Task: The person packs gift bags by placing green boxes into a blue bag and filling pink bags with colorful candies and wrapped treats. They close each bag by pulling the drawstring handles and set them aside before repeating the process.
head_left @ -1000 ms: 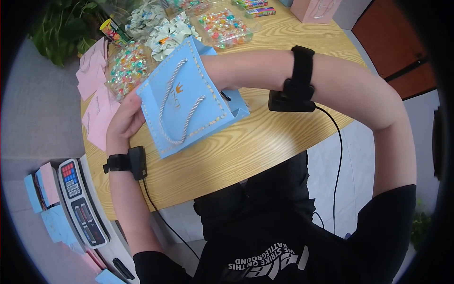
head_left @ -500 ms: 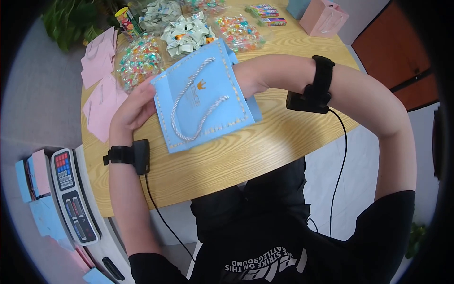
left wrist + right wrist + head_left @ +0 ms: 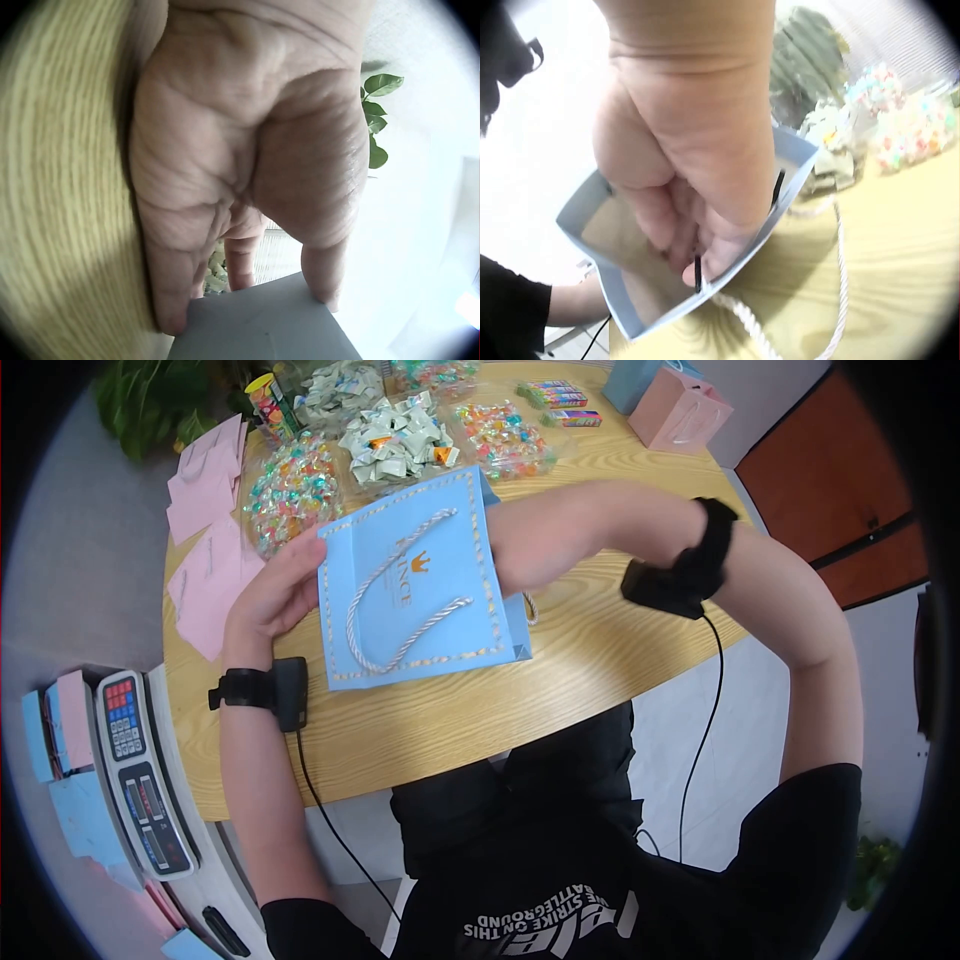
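A pale blue paper gift bag (image 3: 430, 635), with a gold crown and white rope handle, lies tilted on its side above the wooden table. At its base, my left hand (image 3: 275, 598) grips it, the thumb on one side and the fingers on the other, as the left wrist view shows. From the opposite end, my right hand (image 3: 535, 550) reaches in through the mouth. The right wrist view shows the fingers (image 3: 720, 251) extended downward inside the bag, near a black-tipped handle end (image 3: 698, 274), with no item visible in them.
Clear trays of wrapped candies (image 3: 295, 490) and pale packets (image 3: 395, 440) line the table's far side. Flat pink bags (image 3: 212, 585) lie at the left. A pink bag (image 3: 680, 415) stands at the back right, beside small colourful packs (image 3: 575, 418). A scale (image 3: 145, 770) sits lower left.
The right hand first moved back from deep in the bag, its wrist shifting rightward, and remains at the mouth. The bag has turned to lie more level in view; the left hand keeps its grip.
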The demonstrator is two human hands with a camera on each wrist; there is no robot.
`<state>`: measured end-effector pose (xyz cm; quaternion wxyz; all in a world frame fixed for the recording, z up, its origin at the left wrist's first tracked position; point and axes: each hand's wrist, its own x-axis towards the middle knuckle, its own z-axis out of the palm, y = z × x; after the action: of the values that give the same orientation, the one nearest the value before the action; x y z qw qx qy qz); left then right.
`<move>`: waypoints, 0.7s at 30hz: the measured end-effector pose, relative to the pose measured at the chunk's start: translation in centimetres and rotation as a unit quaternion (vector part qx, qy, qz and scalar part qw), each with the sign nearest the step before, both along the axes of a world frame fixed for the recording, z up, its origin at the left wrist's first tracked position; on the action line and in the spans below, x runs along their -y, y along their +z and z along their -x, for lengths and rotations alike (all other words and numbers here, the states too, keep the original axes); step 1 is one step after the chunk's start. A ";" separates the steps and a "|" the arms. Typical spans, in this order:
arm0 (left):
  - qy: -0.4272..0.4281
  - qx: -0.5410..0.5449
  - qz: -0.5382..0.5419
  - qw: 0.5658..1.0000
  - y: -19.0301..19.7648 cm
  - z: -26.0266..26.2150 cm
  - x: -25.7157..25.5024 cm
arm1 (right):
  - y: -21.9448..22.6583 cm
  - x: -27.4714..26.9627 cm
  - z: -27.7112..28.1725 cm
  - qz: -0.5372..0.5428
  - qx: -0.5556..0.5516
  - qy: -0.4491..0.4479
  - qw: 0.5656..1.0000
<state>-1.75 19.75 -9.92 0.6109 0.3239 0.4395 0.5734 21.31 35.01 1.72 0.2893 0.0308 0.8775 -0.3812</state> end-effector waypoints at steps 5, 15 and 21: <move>-0.018 0.008 -0.006 1.000 0.5 -0.1 -0.2 | 1.4 -9.4 -2.9 0.073 -0.087 -0.198 0.974; -0.004 0.014 0.004 1.000 0.2 -0.1 -0.1 | -10.5 -26.2 -4.7 -0.442 -0.321 -0.258 0.797; 0.000 0.003 0.009 1.000 0.0 0.1 -0.1 | -8.8 -21.7 -4.4 -0.525 -0.184 -0.265 0.788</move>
<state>-1.90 19.83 -9.88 0.6151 0.3167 0.4425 0.5706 25.68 56.75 -7.03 -0.0502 0.3386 0.9363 0.0783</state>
